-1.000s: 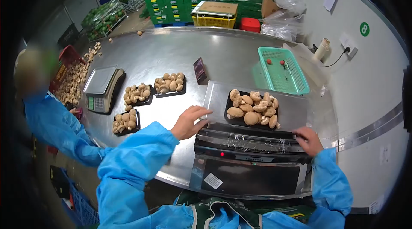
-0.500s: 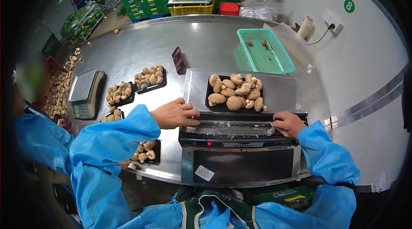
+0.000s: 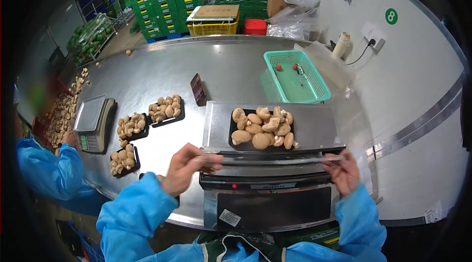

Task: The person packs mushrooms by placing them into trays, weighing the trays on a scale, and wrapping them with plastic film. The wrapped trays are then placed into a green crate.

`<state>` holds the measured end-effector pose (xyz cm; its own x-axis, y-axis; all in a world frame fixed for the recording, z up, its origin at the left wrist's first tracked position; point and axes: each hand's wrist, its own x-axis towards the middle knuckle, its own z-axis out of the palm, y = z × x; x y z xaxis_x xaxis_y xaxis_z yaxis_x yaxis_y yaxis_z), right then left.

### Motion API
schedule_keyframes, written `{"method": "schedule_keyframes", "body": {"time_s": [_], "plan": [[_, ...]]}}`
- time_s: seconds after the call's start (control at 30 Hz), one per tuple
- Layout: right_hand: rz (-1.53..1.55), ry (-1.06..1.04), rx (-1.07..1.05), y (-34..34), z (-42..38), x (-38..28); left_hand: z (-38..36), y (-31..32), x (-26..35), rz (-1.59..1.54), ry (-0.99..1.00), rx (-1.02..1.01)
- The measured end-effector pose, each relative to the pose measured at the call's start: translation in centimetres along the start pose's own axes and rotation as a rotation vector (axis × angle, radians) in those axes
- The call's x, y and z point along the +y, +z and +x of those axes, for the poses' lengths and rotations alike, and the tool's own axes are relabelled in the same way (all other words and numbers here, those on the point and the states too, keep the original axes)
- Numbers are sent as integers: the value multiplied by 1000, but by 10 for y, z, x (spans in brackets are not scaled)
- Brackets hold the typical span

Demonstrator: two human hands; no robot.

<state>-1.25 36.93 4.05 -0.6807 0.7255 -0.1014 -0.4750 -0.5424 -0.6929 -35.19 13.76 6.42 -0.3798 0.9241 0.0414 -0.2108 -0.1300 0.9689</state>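
A strip of clear cling film (image 3: 275, 159) stretches between my two hands, above the film wrapping machine (image 3: 268, 182) with its red light. My left hand (image 3: 189, 167) pinches the film's left end. At the other end, my right hand (image 3: 342, 171) grips the film between thumb and fingers. Just beyond the strip, a black tray (image 3: 236, 142) heaped with brown mushrooms (image 3: 262, 127) rests on the machine's metal top. The dark plate (image 3: 275, 208) with a white label lies nearest my body.
More mushroom trays (image 3: 166, 109) stand on the left, by a weighing scale (image 3: 93, 123). A co-worker's hand (image 3: 69, 139) is near loose mushrooms (image 3: 59, 114). Farther back are a dark upright card (image 3: 198, 90) and a green basket (image 3: 322, 96) holding small red items.
My left hand has closed on the film, and the film is now drawn taut between both hands. The co-worker's arm has moved back left, away from the trays. The view has shifted slightly.
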Motion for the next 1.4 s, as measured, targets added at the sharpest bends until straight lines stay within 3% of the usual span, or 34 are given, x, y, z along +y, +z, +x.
{"method": "schedule_keyframes", "body": {"time_s": [0.07, 0.13, 0.2, 0.27, 0.33, 0.47, 0.53, 0.67, 0.7, 0.87, 0.9, 0.93, 0.97, 1.0, 1.03, 1.07, 1.13, 1.17, 1.23, 1.27, 1.33, 1.37, 1.4], "plan": [[-91, -206, -181, 35, -6, -36, 5, 7, 57, 87, 243, -34], [-248, -546, -250, 78, 17, -54, 33, 20, 92, 211, 570, -25], [-869, -836, -233, 69, 78, -48, 90, 17, 79, 446, 805, -171], [-1707, -1016, -426, 44, 145, -44, 149, -1, 67, 1204, 944, -352], [-2203, -991, -571, 34, 179, -31, 195, -25, 32, 1615, 895, -514], [-2334, -940, -634, -5, 218, -4, 235, -66, -50, 1696, 734, -643], [-2400, -737, -697, -15, 221, 3, 231, -66, -59, 1648, 547, -705], [-2286, -560, -580, -26, 219, 24, 239, -71, -75, 1477, 498, -625], [-2213, -518, -571, -31, 220, 36, 236, -71, -79, 1400, 409, -681], [-2034, -463, -500, -38, 188, 57, 188, -67, -102, 1032, 441, -575], [-1574, -189, -397, -24, 170, 54, 172, -66, -107, 856, 449, -535], [-1105, 58, -291, -9, 154, 49, 151, -48, -92, 426, 0, -433], [-1104, 57, -296, 4, 139, 43, 132, -30, -78, 117, -296, -275], [-844, 186, -163, 18, 124, 39, 114, -17, -69, -194, -583, -103], [-580, 315, -38, 29, 110, 38, 99, -12, -68, -206, -619, -95], [-581, 326, -57, 35, 96, 39, 83, -10, -67, -222, -652, -81], [-426, 522, 86, 36, 60, 42, 41, -16, -95, -373, -903, 59], [-481, 568, 99, 32, 36, 46, 19, -2, -74, -389, -877, 17], [-546, 675, 200, 19, -12, 63, -37, -2, -103, -518, -1039, 72], [-557, 740, 285, 12, -31, 77, -69, -6, -130, -599, -1067, 34], [-435, 811, 310, -12, -59, 110, -107, 7, -154, -625, -1100, 159], [-482, 819, 328, -45, -72, 125, -106, 25, -132, -641, -1064, 143], [-430, 748, 310, -45, -76, 122, -114, 22, -148, -741, -1008, 196]]}}
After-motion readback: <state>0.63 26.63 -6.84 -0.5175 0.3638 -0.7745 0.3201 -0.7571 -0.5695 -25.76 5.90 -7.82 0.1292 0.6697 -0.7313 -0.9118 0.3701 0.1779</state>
